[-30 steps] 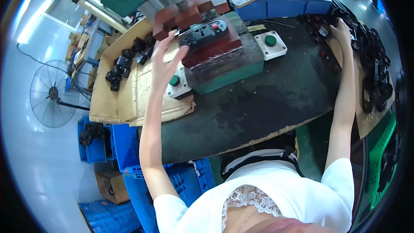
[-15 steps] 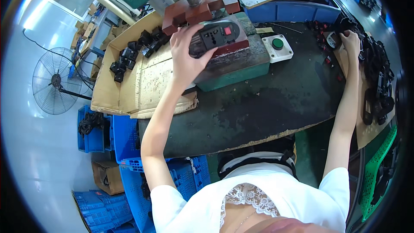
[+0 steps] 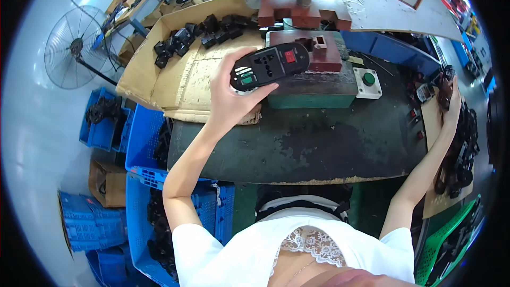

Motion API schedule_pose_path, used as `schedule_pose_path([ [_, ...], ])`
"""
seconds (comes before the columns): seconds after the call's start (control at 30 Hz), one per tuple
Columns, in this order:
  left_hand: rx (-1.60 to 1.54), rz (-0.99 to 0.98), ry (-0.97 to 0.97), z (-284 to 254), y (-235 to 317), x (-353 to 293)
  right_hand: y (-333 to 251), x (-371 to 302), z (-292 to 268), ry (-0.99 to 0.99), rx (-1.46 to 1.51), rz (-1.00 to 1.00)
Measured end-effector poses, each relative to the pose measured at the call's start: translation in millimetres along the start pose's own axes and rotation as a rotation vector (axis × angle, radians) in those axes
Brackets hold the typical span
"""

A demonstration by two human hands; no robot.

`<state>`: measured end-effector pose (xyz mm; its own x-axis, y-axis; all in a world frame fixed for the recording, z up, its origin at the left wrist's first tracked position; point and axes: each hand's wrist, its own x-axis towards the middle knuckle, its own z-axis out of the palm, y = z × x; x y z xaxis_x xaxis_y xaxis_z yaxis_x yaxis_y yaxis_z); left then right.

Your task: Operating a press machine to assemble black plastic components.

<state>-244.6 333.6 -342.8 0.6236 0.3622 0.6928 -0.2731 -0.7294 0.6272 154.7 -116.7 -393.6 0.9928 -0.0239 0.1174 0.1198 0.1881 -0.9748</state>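
Note:
My left hand is closed round the left end of a black oval socket housing. A universal socket, a red rocker switch and a green part show on the housing's upper face. It is held tilted, in front of a red-brown fixture block. Far to the right, my right hand is closed on a dark part beside a pile of black parts. The fingers hide much of that part, so its kind is unclear.
Above the fixture hangs a press's red-brown upper block. A white box with a green push button stands to its right. Black plug-like pieces lie in a cardboard tray at left. Blue crates stand below it.
The view has shifted. My left hand has drawn the socket housing back off the fixture block, toward me. My right hand has lifted a dark part from the right side.

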Motion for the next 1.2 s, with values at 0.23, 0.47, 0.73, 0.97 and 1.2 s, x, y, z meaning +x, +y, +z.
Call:
schedule_pose_path([
  [0.23,-0.215,-0.232,0.039,-27.8,4.0,-29.9,-34.0,-99.9,95.9,-0.352,-0.489,-0.265],
  [0.47,0.165,-0.227,0.270,-66.8,-9.6,-70.2,-61.3,-205.1,200.0,-0.751,-0.358,-0.522],
  [0.73,0.533,-0.374,0.567,-142.9,-12.0,-128.1,-67.1,-259.9,250.9,-1.085,-0.403,-1.098],
  [0.97,1.299,-0.343,0.487,-200.4,-45.3,-162.1,-29.3,-230.1,280.1,-1.009,-0.370,-1.213],
  [1.2,1.072,-0.087,0.380,-178.2,-52.4,-90.6,-27.7,-200.8,299.4,-1.119,-0.610,-1.089],
])
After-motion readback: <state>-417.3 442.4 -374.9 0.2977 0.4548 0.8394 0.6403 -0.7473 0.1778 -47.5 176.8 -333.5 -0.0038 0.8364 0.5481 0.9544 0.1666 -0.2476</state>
